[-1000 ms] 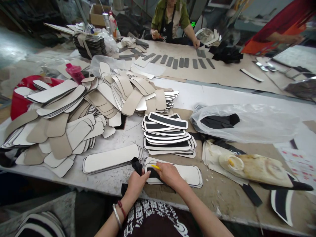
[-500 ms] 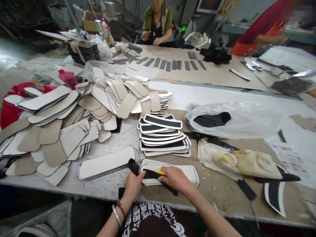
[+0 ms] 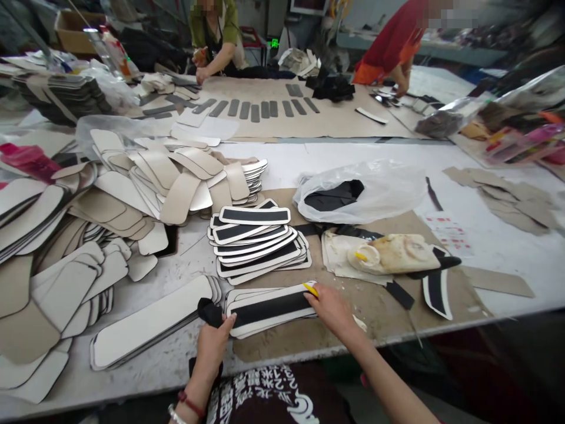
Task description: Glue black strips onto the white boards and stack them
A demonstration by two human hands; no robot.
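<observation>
My left hand (image 3: 214, 341) is closed on a bunch of black fabric strips (image 3: 210, 312), its thumb pressing the left end of one flat black strip (image 3: 273, 307). That strip runs lengthwise along the top white rounded panel (image 3: 253, 328) of a small stack. At the panel's right end, my right hand (image 3: 331, 309) is closed around a thin yellow tool (image 3: 311, 289), its fingers touching the panel's edge. What kind of tool it is, I cannot tell. Just behind stands a pile of white panels with black strips (image 3: 253, 235). Left of my left hand lies a stack of plain white panels (image 3: 152, 324).
Many loose beige and white panels (image 3: 180, 194) heap up at the left. A clear plastic bag (image 3: 379, 194) with black material sits behind my right hand. A stained plastic bottle (image 3: 397, 253) lies at the right. Two people work across the table.
The black strip lay slanted across the panel and now runs straight along it. My right hand has moved to the panel's right end. The view has turned right.
</observation>
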